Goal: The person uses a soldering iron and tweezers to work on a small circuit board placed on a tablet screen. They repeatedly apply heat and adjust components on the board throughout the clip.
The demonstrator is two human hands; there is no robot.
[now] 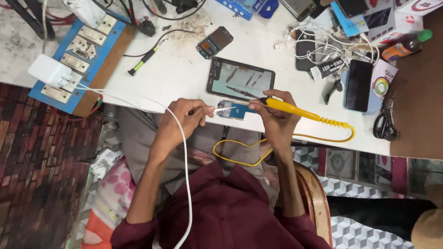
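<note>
The small blue circuit board [235, 109] sits at the counter [184, 78] edge, just in front of the opened phone [240, 79]. Your right hand [277, 121] has its grip clenched around the yellow soldering iron [295, 110], beside the board. Your left hand [182, 121], opposite, pinches the white cable plug [220, 109], whose tip touches the board.

Your left hand [184, 121] sits curled, thumb and forefinger pinched together, fingertips pointing toward your right. Your right hand [276, 117] is closed in a pen-like grip — wrist bent, knuckles up. Both forearms reach forward, bare below pushed-up sleeves — hands near each other.
</note>
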